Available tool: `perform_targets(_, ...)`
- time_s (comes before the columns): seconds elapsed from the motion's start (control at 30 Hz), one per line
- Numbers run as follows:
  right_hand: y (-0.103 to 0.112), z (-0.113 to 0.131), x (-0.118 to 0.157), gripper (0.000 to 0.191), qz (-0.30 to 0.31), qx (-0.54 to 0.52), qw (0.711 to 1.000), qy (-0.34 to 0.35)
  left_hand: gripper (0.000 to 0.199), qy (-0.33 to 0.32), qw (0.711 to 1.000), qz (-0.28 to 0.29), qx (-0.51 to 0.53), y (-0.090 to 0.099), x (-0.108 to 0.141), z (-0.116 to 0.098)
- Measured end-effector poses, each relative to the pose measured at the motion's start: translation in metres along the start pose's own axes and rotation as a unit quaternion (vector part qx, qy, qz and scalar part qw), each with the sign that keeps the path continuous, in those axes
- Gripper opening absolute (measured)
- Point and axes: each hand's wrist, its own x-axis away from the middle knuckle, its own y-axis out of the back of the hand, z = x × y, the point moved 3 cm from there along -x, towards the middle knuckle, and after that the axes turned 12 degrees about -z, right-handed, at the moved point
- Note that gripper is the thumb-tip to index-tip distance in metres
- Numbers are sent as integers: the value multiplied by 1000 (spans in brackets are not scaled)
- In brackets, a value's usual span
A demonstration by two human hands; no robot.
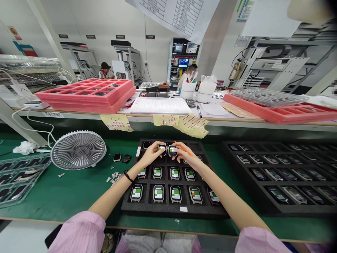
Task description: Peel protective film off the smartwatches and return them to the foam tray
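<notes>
A smartwatch [162,149] is grasped from above by the fingertips of the left hand [151,154], while a second smartwatch [172,150] is grasped by the right hand [188,157], with a thin orange stick [185,149] held against its fingers. Both watches lie in the second row from the top of a black foam tray [168,209] on the green-matted desk [65,191], and further smartwatches [158,193] with lit green-and-white screens fill the rows toward the lower edge. A round grey fan [78,150] stands left of the tray, and a second black foam tray [263,207] lies at lower right.
</notes>
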Motion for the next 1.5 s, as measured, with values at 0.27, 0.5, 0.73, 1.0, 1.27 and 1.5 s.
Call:
perform_targets(0.27,1,-1,0,30,29,1,999,30,36,0,1000,-4,-7,2,0,-2)
perform_targets(0.5,-1,3,2,28,11,1,1000,23,37,-6,1000,8,3,3,-1,1)
perform_targets(0.73,0,-1,0,28,7,9,999,38,37,-1,1000,-5,-13,4,-2,1)
perform_targets(1.0,-1,3,1,28,-6,-2,1000,26,36,-4,1000,-5,-2,4,-2,1)
perform_targets(1.27,-3,5,2,28,-11,-10,1000,16,37,-6,1000,0,4,5,-3,3)
perform_targets(1.5,-2,3,2,25,-8,-19,1000,21,41,-13,1000,19,10,0,0,0)
